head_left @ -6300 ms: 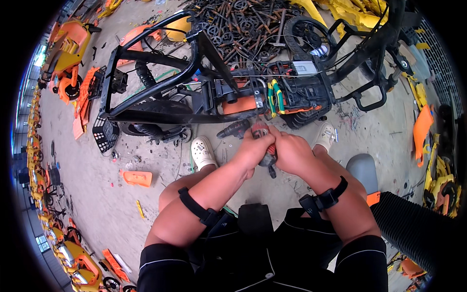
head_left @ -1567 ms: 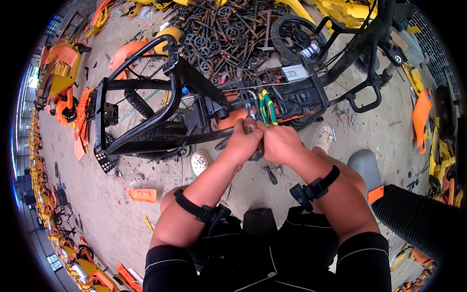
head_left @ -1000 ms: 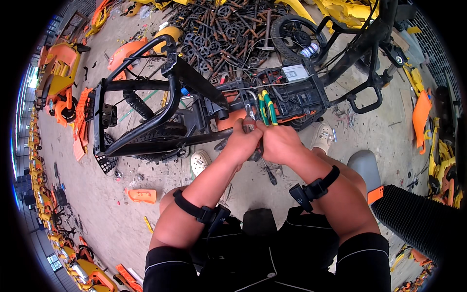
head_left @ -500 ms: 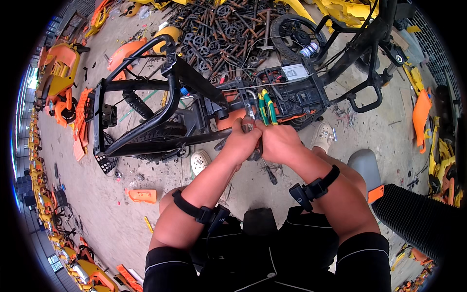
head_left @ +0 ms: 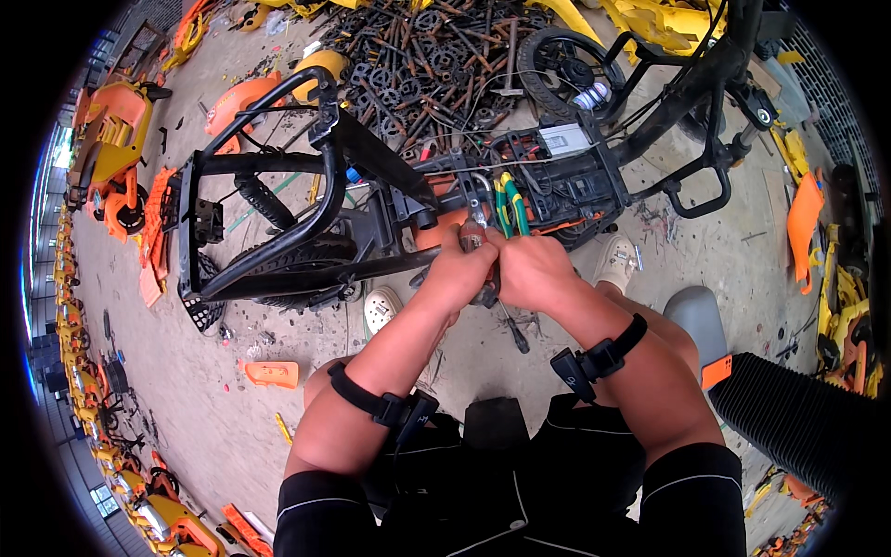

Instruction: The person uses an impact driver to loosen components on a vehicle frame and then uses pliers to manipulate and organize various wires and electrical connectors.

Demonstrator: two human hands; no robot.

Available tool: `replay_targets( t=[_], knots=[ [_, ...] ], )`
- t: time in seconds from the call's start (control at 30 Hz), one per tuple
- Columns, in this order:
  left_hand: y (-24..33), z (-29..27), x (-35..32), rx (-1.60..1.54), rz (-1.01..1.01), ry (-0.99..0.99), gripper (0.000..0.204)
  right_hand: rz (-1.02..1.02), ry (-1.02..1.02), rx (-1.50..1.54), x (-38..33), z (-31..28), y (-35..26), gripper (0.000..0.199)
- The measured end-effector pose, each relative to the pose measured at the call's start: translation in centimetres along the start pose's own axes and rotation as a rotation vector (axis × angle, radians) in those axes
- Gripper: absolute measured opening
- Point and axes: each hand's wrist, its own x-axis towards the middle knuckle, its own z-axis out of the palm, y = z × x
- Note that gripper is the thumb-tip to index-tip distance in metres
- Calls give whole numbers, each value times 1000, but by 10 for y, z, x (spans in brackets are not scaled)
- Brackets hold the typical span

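Both my hands meet over the near side of a black scooter frame (head_left: 306, 274). My left hand (head_left: 457, 271) is closed around a red-and-dark tool (head_left: 472, 238), mostly hidden by the fingers. A shiny metal part shows just beyond it. Pressed against it, my right hand (head_left: 535, 271) is curled closed; its fingers and anything inside them are hidden. Pliers with green-and-yellow handles (head_left: 512, 206) are just beyond the right knuckles, their lower end close to that hand. Below the hands, a dark-handled screwdriver (head_left: 516, 334) is on the floor.
A heap of rusty crank parts (head_left: 436, 74) lies behind the frame, beside a loose wheel (head_left: 571, 74). An orange plastic piece (head_left: 272, 373) is on the floor at left. A grey rounded panel (head_left: 698, 320) and a black ribbed object (head_left: 789, 418) are at right.
Almost nothing differs; both hands stay closed in the same place, with only a very slight shift of the view.
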Motion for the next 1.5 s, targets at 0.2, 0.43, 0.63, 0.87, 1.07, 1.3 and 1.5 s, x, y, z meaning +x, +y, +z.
replay_targets(
  t=[0.2, 0.43, 0.63, 0.87, 1.07, 1.3, 1.5],
  knots=[
    [-1, -2, 5, -2, 3, -5, 73, 1, -9, -6, 3, -3, 0, 44],
    [5, -1, 5, 8, 12, 2, 71, 26, -29, -4, 6, -5, -1, 45],
    [9, -1, 3, 5, -10, -39, 76, 21, -3, -9, 4, -1, 2, 49],
    [4, 0, 3, 45, -31, -32, 84, 44, 12, 3, -1, 4, 3, 57],
    [5, 3, -3, 50, -73, -21, 84, 41, 13, -11, -7, 2, 0, 47],
    [-10, 4, -1, 26, -45, -29, 88, 13, 65, -7, -16, 4, -1, 45],
    [-11, 3, -9, 46, -40, -4, 87, 3, 78, -16, -20, 8, -5, 46]
  ],
)
